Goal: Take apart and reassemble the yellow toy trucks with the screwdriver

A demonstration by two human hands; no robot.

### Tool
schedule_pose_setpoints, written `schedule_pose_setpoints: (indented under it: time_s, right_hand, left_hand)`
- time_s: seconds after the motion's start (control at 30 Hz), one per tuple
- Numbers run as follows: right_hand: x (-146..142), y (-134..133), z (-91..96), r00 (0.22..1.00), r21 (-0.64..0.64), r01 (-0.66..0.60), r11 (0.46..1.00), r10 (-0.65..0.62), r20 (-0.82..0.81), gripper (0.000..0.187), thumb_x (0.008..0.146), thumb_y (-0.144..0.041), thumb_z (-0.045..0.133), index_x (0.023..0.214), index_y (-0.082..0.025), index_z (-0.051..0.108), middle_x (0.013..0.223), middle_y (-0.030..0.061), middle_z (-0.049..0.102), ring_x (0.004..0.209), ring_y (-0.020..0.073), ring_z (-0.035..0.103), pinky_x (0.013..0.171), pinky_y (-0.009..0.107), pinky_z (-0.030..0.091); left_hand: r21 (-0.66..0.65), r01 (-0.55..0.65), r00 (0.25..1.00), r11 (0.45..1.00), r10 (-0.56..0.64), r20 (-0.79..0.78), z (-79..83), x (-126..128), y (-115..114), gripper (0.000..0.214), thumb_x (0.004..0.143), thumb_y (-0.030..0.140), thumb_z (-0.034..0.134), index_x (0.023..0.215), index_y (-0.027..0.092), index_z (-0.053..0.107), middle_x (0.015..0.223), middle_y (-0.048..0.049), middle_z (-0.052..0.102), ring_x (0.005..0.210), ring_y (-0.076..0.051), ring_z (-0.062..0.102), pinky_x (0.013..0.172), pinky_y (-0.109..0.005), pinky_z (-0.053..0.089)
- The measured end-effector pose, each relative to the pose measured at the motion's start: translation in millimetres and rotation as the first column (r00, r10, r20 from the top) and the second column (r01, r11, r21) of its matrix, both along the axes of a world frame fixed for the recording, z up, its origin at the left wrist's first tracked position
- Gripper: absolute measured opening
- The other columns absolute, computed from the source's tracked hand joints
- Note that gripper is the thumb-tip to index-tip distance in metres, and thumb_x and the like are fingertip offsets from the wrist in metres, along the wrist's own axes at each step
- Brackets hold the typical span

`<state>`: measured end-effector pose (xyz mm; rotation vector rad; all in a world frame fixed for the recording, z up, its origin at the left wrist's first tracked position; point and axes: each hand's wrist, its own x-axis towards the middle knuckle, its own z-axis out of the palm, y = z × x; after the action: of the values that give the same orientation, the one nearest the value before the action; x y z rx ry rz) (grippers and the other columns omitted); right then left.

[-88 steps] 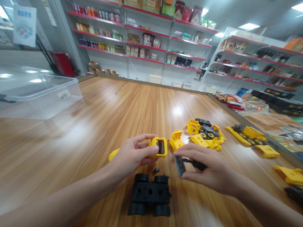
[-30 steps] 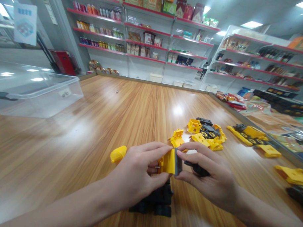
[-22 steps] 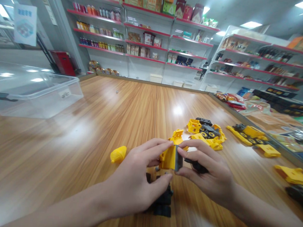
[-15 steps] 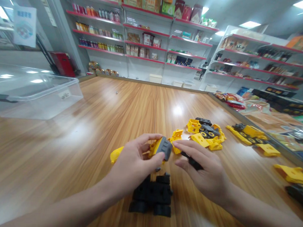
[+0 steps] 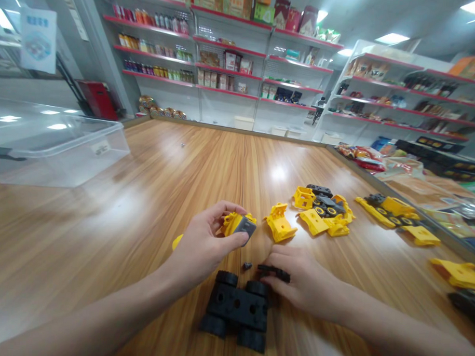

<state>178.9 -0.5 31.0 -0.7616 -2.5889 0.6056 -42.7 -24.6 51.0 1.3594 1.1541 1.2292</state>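
My left hand (image 5: 208, 239) is closed around a yellow and grey toy vehicle part (image 5: 238, 226), held just above the table. My right hand (image 5: 296, 276) grips a thin black piece (image 5: 277, 273), perhaps a small tool, low over the wood. Between the hands lies a small dark screw-like piece (image 5: 247, 265). Nearest me rests a black wheeled toy chassis (image 5: 236, 308). A yellow toy part (image 5: 280, 223) lies beyond my right hand. Another yellow piece (image 5: 176, 242) shows partly behind my left hand.
Several yellow and black toy parts (image 5: 325, 209) lie at the right, with more yellow pieces (image 5: 398, 209) farther along and others (image 5: 458, 274) at the right edge. A clear plastic bin (image 5: 67, 151) stands at the left. Stocked shelves (image 5: 229, 74) rise behind the wooden table (image 5: 175, 181).
My right hand has moved down and toward me with the black piece. My left hand has shifted slightly left with the yellow and grey part. The chassis has turned slightly.
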Motion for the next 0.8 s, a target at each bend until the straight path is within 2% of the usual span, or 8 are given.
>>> schedule_pose_setpoints:
  time_s: [0.1,0.17,0.27,0.33,0.5,0.67,0.8]
  right_hand:
    - [-0.2,0.1,4.4,0.991,0.025,0.116,0.993,-0.114,-0.067,0.006,0.084,-0.017,0.064,0.079,-0.018,0.064,0.071,-0.0001,0.064,0.064,0.0136,0.060,0.058,0.025,0.046]
    - [0.9,-1.4,9.4,0.963,0.027,0.222,0.975,-0.215,-0.164,0.001,0.084,-0.018,0.065,0.084,-0.018,0.066,0.071,-0.0005,0.066,0.062,0.0130,0.060,0.057,0.024,0.046]
    - [3.1,-5.4,16.7,0.906,0.025,0.308,0.951,-0.285,-0.314,0.011,0.085,-0.021,0.067,0.096,-0.021,0.069,0.073,-0.0017,0.068,0.061,0.0120,0.061,0.058,0.024,0.048]
    - [3.6,-8.2,20.4,0.891,0.041,0.292,0.956,-0.256,-0.375,0.014,0.085,-0.021,0.069,0.099,-0.023,0.069,0.075,-0.0021,0.069,0.063,0.0122,0.063,0.061,0.024,0.050]
    - [1.3,-11.6,24.8,0.877,0.073,0.156,0.985,-0.104,-0.469,0.016,0.084,-0.013,0.070,0.098,-0.020,0.069,0.090,0.0023,0.072,0.083,0.0151,0.067,0.077,0.027,0.053]
    - [-2.3,-12.5,26.6,0.880,0.129,0.100,0.987,-0.028,-0.474,0.016,0.081,-0.007,0.072,0.094,-0.016,0.070,0.087,0.0037,0.070,0.081,0.0135,0.067,0.076,0.024,0.053]
    - [-3.2,-12.7,26.7,0.899,0.160,0.117,0.980,-0.036,-0.437,0.014,0.080,-0.008,0.074,0.093,-0.013,0.070,0.086,0.0047,0.069,0.079,0.0134,0.066,0.074,0.023,0.051]
  left_hand:
    - [0.068,0.025,0.997,0.997,-0.020,-0.075,-0.6,0.5,-2.0,0.026,0.083,0.020,0.066,0.108,0.023,0.062,0.108,-0.0052,0.068,0.103,-0.022,0.062,0.091,-0.037,0.048]
    - [0.128,0.044,0.992,0.991,-0.028,-0.124,-2.2,2.0,-3.6,0.027,0.084,0.019,0.065,0.110,0.024,0.062,0.114,-0.0052,0.066,0.111,-0.022,0.059,0.098,-0.038,0.045]
    - [0.228,0.105,0.975,0.968,-0.054,-0.216,-5.2,4.9,-6.6,0.029,0.084,0.015,0.063,0.111,0.024,0.062,0.115,-0.0046,0.064,0.112,-0.021,0.058,0.101,-0.037,0.044]
    - [0.301,0.165,0.954,0.939,-0.074,-0.290,-6.9,6.2,-8.7,0.032,0.083,0.010,0.063,0.111,0.025,0.062,0.115,-0.0041,0.064,0.112,-0.020,0.058,0.101,-0.036,0.044]
    - [0.428,0.260,0.908,0.866,-0.069,-0.413,-8.9,7.4,-12.2,0.043,0.080,0.003,0.063,0.116,0.027,0.061,0.118,-0.0012,0.063,0.113,-0.016,0.057,0.100,-0.032,0.044]
    - [0.469,0.302,0.890,0.830,-0.069,-0.451,-9.4,7.5,-11.7,0.042,0.081,0.003,0.064,0.116,0.027,0.062,0.116,-0.0008,0.063,0.110,-0.015,0.057,0.097,-0.029,0.046]
    - [0.477,0.301,0.884,0.826,-0.054,-0.463,-9.2,6.9,-11.1,0.043,0.080,0.001,0.064,0.116,0.025,0.062,0.118,-0.0018,0.062,0.112,-0.015,0.057,0.099,-0.030,0.046]
